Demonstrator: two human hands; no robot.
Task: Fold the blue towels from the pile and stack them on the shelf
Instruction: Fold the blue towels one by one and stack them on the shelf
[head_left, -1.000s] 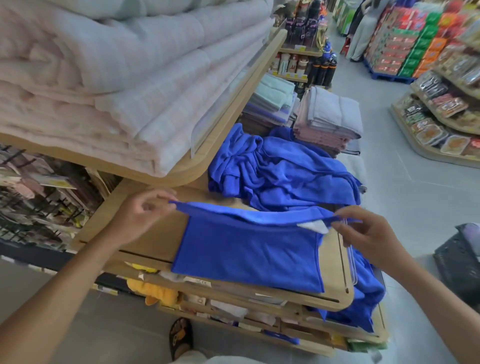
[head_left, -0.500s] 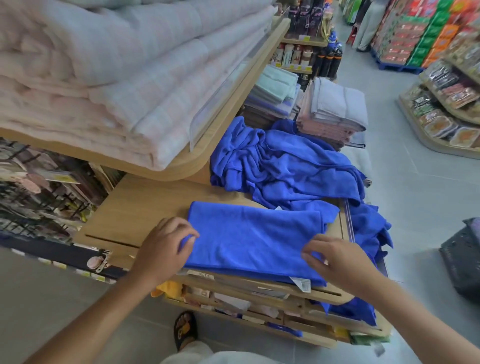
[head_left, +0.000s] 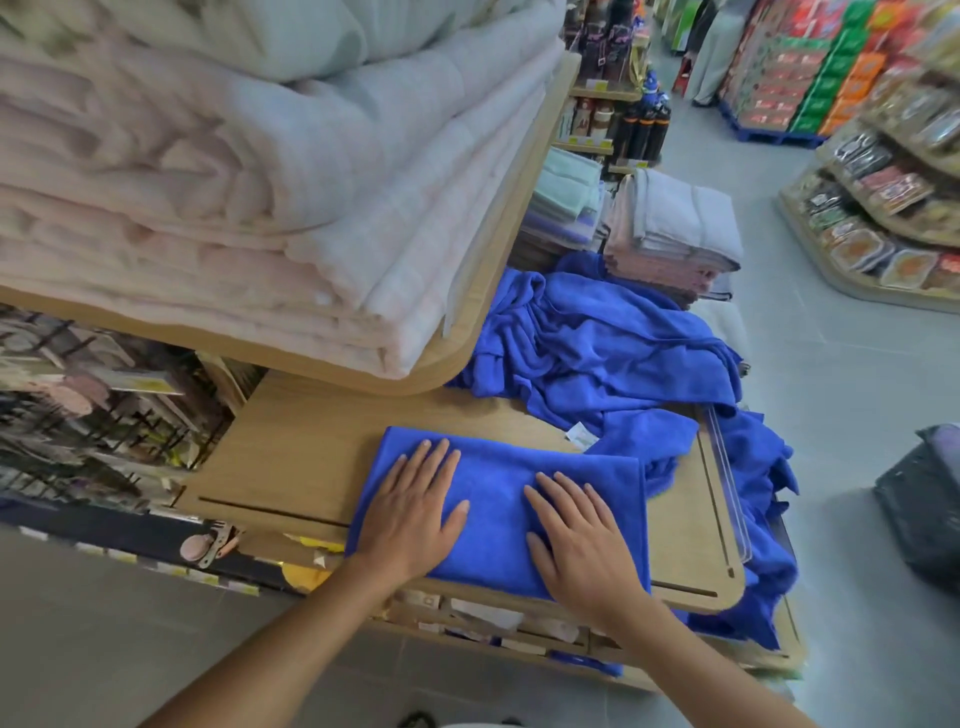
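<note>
A folded blue towel (head_left: 498, 467) lies flat on the wooden shelf (head_left: 301, 457) in front of me. My left hand (head_left: 415, 509) presses flat on its left half with fingers straight and spread. My right hand (head_left: 576, 540) lies flat on its right half, fingers straight too. Behind and to the right sits the rumpled pile of blue towels (head_left: 597, 353), with part of it spilling over the shelf's right edge. A white tag (head_left: 582, 435) shows at the pile's near edge.
An upper shelf (head_left: 498, 291) piled with pale quilts (head_left: 234, 182) overhangs the left. Folded grey and pink towels (head_left: 675, 234) stand behind the pile. A dark basket (head_left: 924, 499) sits on the floor at right. Store shelves of packaged goods (head_left: 883, 208) line the aisle.
The towel's upper edge was folded down toward me. Both hands let go of its corners and moved onto the top, now lying flat with fingers spread.
</note>
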